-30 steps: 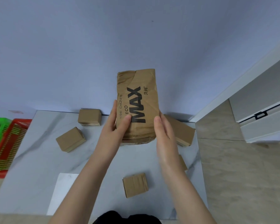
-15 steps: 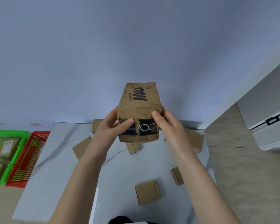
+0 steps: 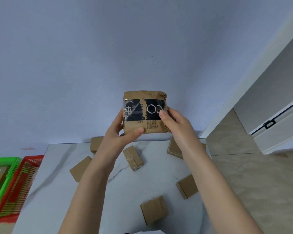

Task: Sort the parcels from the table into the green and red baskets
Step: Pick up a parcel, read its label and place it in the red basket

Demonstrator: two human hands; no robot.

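Held parcel: a brown paper-wrapped held parcel (image 3: 145, 114) was up in the air above the table's (image 3: 57, 174) far edge, black printed band facing the camera.
Left hand: the left hand (image 3: 120, 134) gripped the 7 o'clock corner, thumb pressed on the front, fingers curled behind.
Right hand: the right hand (image 3: 174, 122) gripped the 3 o'clock edge, thumb on the black band.
Key relation: the green basket (image 3: 5, 160) and red basket (image 3: 33, 157) lay at 8 o'clock from the parcel, off the table's left edge; the left hand was the nearer one.
Long axis: could not be told; the visible face was nearly square.
Around: loose parcels (image 3: 133, 157) lay scattered on the table below.
In the way: nothing, judging by the parcel's height.
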